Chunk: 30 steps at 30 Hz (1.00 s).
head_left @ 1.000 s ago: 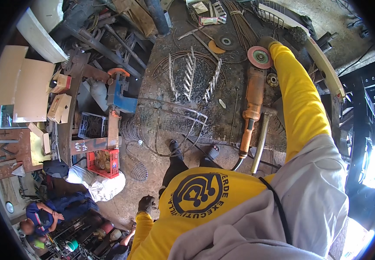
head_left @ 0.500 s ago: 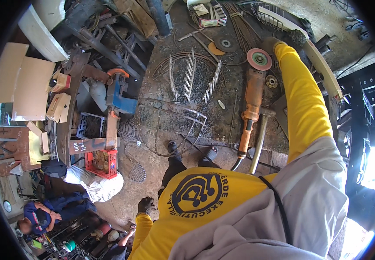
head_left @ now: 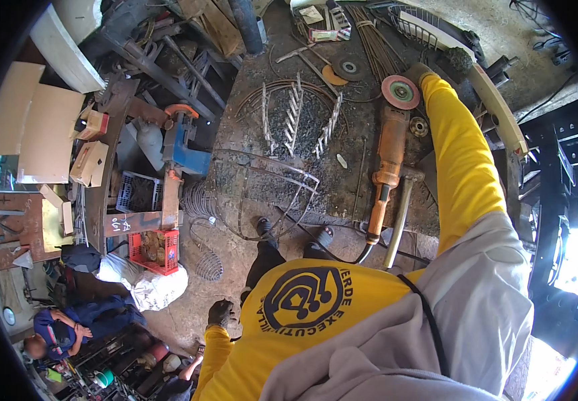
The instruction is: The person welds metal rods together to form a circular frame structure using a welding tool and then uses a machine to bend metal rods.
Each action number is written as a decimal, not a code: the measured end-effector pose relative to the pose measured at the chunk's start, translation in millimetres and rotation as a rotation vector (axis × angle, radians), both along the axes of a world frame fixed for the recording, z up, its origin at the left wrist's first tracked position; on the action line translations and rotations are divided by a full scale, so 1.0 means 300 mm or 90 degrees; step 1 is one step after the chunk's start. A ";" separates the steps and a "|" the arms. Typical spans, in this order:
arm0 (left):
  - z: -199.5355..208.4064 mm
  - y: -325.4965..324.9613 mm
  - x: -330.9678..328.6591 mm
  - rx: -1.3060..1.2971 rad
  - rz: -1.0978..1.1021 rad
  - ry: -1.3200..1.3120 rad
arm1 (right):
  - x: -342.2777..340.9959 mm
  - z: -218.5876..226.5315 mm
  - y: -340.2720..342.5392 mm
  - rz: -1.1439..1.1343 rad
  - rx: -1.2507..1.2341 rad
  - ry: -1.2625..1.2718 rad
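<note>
Orange-bodied grinder (head_left: pixel 390 144) lies lengthwise on the grimy table (head_left: pixel 349 194), right of centre, its pinkish disc (head_left: pixel 400 92) already mounted at the far end. Right hand (head_left: pixel 417 72), gloved, just beside the disc; fingers hidden, so cannot tell whether it grips anything. Left hand (head_left: pixel 221 313), dark glove, low at the body's side, fingers loosely curled, nothing seen in it, well apart from the tool. No sparks visible; judged a pause in the grinding. Three slatted pale strips (head_left: pixel 293 117) lie separate, unjoined; bent wire frame (head_left: pixel 289 175) near the table's near edge. Finish on the strips too small to judge.
</note>
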State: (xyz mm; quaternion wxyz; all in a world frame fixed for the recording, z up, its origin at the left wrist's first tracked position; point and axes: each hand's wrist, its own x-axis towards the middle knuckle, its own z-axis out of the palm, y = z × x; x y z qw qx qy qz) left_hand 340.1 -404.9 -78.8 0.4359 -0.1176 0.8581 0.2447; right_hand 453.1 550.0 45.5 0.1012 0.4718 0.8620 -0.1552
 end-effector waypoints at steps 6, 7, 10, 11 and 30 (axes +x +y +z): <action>-0.163 -0.164 -0.093 0.144 -0.311 0.047 | 0.081 -0.133 0.195 0.109 -0.018 -0.097; -0.193 -0.186 -0.101 0.158 -0.348 0.055 | 0.085 -0.134 0.201 0.120 -0.017 -0.101; -0.106 -0.172 0.018 0.051 -0.268 0.061 | -0.060 -0.055 0.035 0.243 -0.015 -0.189; -0.084 -0.135 0.021 0.039 -0.260 0.061 | -0.058 -0.092 0.087 0.266 0.041 -0.180; -0.047 -0.018 -0.052 0.081 -0.142 -0.013 | 0.107 0.302 -0.112 0.265 -0.084 -0.073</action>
